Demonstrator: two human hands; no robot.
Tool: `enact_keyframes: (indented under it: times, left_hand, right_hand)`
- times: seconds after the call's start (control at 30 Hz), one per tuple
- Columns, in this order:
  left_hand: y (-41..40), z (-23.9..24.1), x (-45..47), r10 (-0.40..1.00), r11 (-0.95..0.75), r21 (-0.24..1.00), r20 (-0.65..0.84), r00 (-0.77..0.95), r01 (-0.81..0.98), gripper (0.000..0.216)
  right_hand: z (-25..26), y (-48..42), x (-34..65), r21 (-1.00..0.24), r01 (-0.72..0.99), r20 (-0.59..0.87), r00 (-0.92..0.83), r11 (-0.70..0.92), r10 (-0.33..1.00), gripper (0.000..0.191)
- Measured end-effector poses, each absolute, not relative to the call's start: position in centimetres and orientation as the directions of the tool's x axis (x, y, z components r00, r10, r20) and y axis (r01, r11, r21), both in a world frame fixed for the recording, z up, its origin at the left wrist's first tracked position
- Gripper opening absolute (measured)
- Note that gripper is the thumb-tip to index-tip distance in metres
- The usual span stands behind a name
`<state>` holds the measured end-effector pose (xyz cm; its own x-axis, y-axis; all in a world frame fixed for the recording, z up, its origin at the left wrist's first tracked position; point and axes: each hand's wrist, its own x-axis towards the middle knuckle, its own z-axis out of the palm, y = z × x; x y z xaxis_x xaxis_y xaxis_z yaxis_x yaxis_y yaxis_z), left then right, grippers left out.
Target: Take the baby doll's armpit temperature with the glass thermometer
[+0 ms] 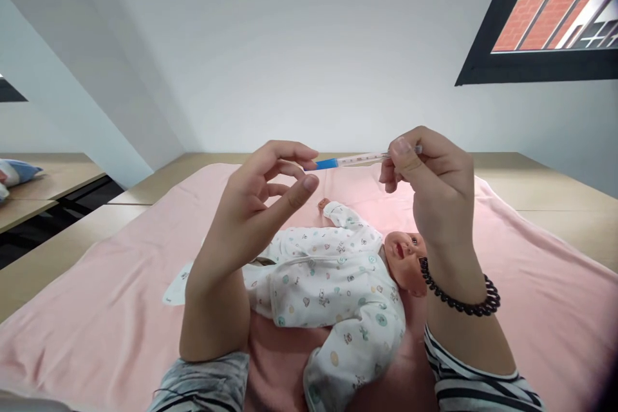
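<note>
A slim glass thermometer point(362, 159) with a blue end is held up level in front of me. My right hand point(432, 174) pinches its clear end between thumb and fingers. The thumb and index finger of my left hand point(270, 199) are around the blue end, the other fingers curled behind. Below my hands a baby doll point(405, 248) lies on its back, head to the right. It wears a white printed outfit point(333, 270). My right forearm hides part of the doll's head, and my left arm covers part of its legs.
A pink blanket point(130, 283) with wrinkles covers most of the wooden table point(545, 174). A pale wall point(309, 45) stands behind it, with a dark-framed window point(535, 64) at upper right. On another table at far left lies a blue and white item point(19, 172).
</note>
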<state>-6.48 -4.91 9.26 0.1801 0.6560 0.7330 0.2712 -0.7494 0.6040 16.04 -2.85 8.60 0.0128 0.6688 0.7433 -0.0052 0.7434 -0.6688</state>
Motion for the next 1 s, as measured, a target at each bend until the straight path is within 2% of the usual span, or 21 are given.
enact_keyframes:
  times: [0.1,0.2,0.3,0.47,0.5,0.57,0.7,0.87,1.0]
  left_hand:
    - [-4.5,9.1,-6.5,0.585,-0.795,0.549,0.806,0.089,0.259,0.026]
    - [-4.1,8.9,-6.4,0.576,-0.804,0.546,0.814,0.078,0.235,0.019]
    - [-4.0,8.7,-6.0,0.548,-0.82,0.537,0.837,-0.002,0.199,0.011]
    - [-3.9,8.6,-4.7,0.489,-0.85,0.511,0.856,-0.167,0.127,0.013]
    - [-4.0,8.5,-4.5,0.491,-0.85,0.515,0.85,-0.189,0.112,0.014]
    - [-4.0,8.4,-3.9,0.491,-0.849,0.52,0.841,-0.228,0.089,0.016]
    - [-4.0,7.9,-2.7,0.459,-0.864,0.499,0.832,-0.313,0.06,0.014]
    - [-3.5,7.3,-1.9,0.362,-0.885,0.451,0.821,-0.441,0.113,0.012]
    - [-3.1,7.1,-2.0,0.3,-0.892,0.419,0.828,-0.474,0.167,0.013]
  right_hand:
    - [8.6,-3.1,15.8,-0.664,-0.024,0.747,0.03,0.747,0.664,0.027]
    - [8.7,-3.3,15.6,-0.665,-0.066,0.744,0.035,0.744,0.667,0.026]
    - [8.7,-3.5,15.4,-0.663,-0.044,0.745,0.06,0.747,0.665,0.025]
    - [8.6,-3.5,14.3,-0.612,0.049,0.775,0.236,0.789,0.586,0.011]
    - [8.5,-3.4,14.0,-0.605,0.024,0.767,0.284,0.796,0.575,0.008]
    - [8.3,-3.2,13.5,-0.589,-0.068,0.737,0.364,0.805,0.57,0.015]
    - [7.8,-2.8,12.8,-0.577,-0.227,0.67,0.418,0.785,0.613,0.027]
    - [7.2,-2.9,12.0,-0.601,-0.222,0.652,0.419,0.768,0.631,0.024]
    - [7.1,-3.2,11.5,-0.593,-0.255,0.662,0.387,0.764,0.642,0.021]
